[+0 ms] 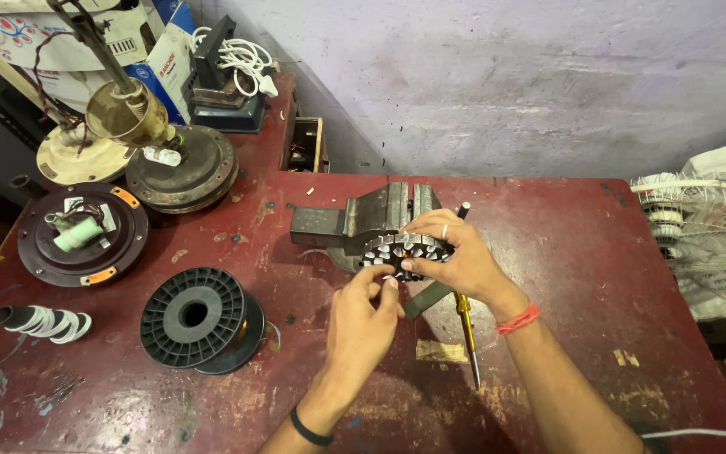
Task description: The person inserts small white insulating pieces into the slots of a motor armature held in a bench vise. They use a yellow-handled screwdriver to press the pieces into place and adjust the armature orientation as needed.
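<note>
A round toothed metal stator core (pixel 397 249) sits in front of a grey bench vise (pixel 363 220) on the red worktable (pixel 565 252). My right hand (pixel 455 256), with a ring and a red thread at the wrist, rests over the core and grips its top edge. Just below it, my left hand (pixel 363 315), with a black wristband, has its fingertips pinched together at the core's lower rim. Whether something thin is between those fingers cannot be told. A yellow-handled screwdriver (pixel 466 324) lies under my right wrist.
A black plastic wire spool (pixel 195 318) lies left of my hands. Farther left are a dark round fan motor housing (pixel 81 235), a rusty fan motor (pixel 182 168) and a roll of white tubing (pixel 44 324). A white fan guard (pixel 707 235) sits at the right edge.
</note>
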